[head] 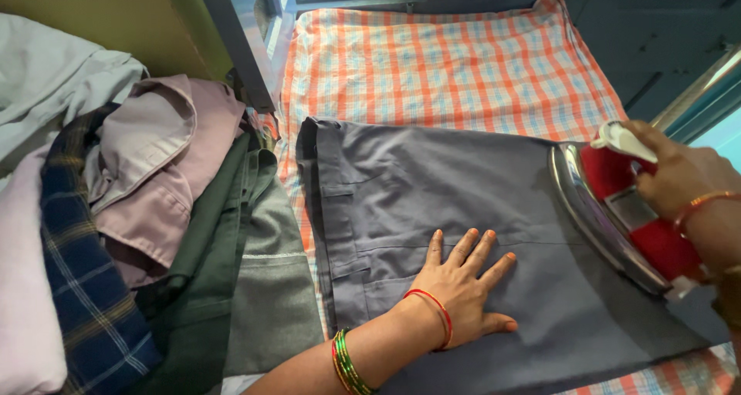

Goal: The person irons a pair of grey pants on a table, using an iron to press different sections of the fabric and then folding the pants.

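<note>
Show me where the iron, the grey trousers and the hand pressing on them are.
iron (617, 210), head view, on its red body beside the shiny soleplate.
grey trousers (417, 187), head view, on the flat cloth near the waistband.
left hand (463, 291), head view, on the back of the hand, flat on the trousers.

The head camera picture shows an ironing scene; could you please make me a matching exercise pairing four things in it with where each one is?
Things:
1. left hand
2. iron
3. checked cloth
4. pile of clothes

Places:
A. spread under the grey trousers, reaching to the far edge
B. heaped to the left of the trousers
C. pressed flat, fingers spread, on the trousers
D. held by the right hand at the trousers' right end, tipped on its edge

Pairs: 1-C, 2-D, 3-A, 4-B
</note>
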